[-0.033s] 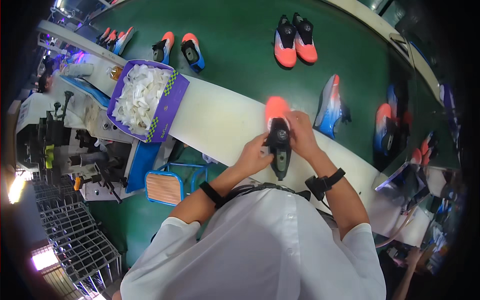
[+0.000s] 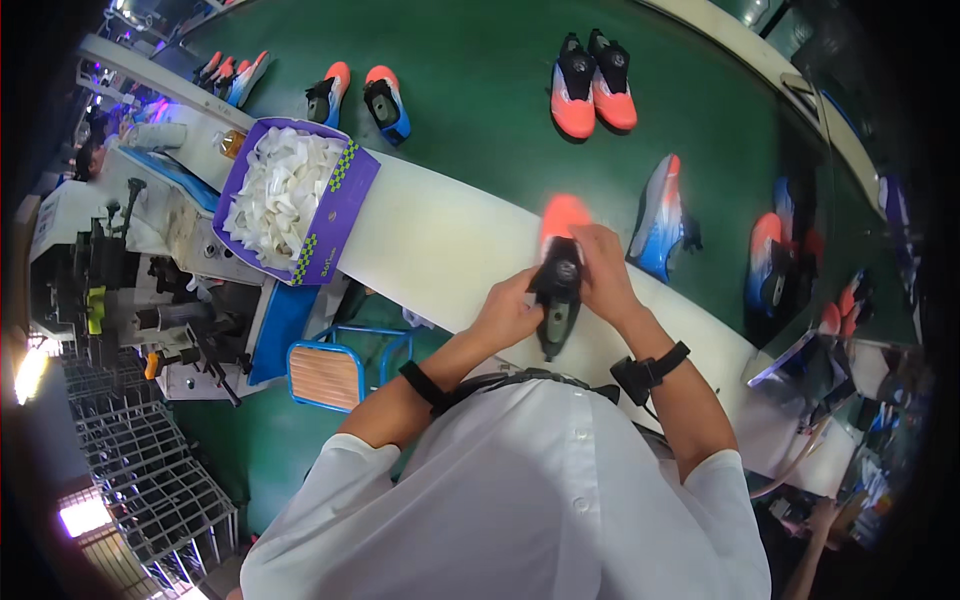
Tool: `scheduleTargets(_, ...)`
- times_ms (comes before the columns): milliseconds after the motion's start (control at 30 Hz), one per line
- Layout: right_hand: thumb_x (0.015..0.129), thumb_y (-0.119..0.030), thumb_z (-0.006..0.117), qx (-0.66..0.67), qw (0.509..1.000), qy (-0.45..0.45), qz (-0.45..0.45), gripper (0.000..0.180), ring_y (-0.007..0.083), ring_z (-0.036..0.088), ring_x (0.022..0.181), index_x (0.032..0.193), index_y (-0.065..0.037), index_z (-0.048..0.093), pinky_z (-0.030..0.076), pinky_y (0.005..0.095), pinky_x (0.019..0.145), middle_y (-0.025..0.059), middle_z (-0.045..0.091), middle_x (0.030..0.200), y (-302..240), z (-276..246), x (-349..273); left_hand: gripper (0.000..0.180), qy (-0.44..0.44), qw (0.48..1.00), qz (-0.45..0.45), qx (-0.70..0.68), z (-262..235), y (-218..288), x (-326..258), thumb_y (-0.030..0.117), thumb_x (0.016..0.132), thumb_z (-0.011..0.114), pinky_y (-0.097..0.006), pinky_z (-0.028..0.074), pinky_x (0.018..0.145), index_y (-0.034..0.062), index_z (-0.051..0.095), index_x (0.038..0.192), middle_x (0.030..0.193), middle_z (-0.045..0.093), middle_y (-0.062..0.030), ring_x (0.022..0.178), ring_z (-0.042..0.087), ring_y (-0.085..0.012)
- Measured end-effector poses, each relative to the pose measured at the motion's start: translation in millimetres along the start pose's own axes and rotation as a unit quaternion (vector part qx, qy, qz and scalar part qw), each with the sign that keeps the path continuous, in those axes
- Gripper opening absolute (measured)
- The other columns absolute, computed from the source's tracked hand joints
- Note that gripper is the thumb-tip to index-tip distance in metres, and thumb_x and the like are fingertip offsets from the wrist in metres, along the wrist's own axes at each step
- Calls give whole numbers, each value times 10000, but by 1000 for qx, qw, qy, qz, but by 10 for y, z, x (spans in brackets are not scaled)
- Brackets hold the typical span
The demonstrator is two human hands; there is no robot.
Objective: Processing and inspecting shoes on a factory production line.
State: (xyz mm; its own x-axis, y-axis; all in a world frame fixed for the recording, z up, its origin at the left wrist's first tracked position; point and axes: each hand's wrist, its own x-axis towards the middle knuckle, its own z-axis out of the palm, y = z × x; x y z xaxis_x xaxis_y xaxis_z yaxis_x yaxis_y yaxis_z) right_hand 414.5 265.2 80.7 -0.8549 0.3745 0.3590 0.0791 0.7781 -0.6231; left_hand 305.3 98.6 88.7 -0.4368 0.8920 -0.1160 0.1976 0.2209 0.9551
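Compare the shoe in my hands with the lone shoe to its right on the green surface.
The held shoe is between the left hand and right hand, over the white bench; the lone shoe lies untouched on the green surface. The held shoe shows its black top, while the lone shoe rests on its side, mostly showing blue and white. Both have coral toes pointing away from you.

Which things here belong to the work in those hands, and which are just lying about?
In the work:
coral-toed shoe
left hand and right hand, both on it

Apparently just nearby, untouched:
similar pair of shoes
purple box of white pieces
blue-framed stool
bottle
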Motion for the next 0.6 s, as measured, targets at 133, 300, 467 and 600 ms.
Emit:
scheduleTargets(133,582,54,615,-32,996,-88,3,621,362,367,1225,1167,-141,550,326,501,949,142,470,1196,-25,10,87,506,17,999,22,-22,-225,-288,447,-61,725,534,-284,513,748,-29,499,1229,955,670,-161,863,655,-229)
scheduleTargets(300,539,-70,691,-51,986,-148,-52,533,405,389,1206,1065,-121,624,298,528,1009,157,512,1180,87,104,153,336,-79,993,-21,90,-171,-775,620,-51,686,520,-343,484,850,-46,635,1002,944,658,-160,933,607,-207)
scheduleTargets(467,591,-62,653,-101,978,-158,-88,387,413,506,1064,971,-26,591,281,530,1040,196,575,1005,326,-9,11,199,59,989,58,-126,-43,-500,492,54,661,627,-350,455,727,24,539,838,876,556,-98,872,545,-230)
scheduleTargets(600,629,-27,628,-42,983,-159,-75,365,428,439,1140,990,-18,575,340,517,958,206,525,1115,298,110,-2,456,64,950,275,133,-70,-165,231,158,570,685,-391,427,709,57,485,966,931,492,-110,879,484,-303)
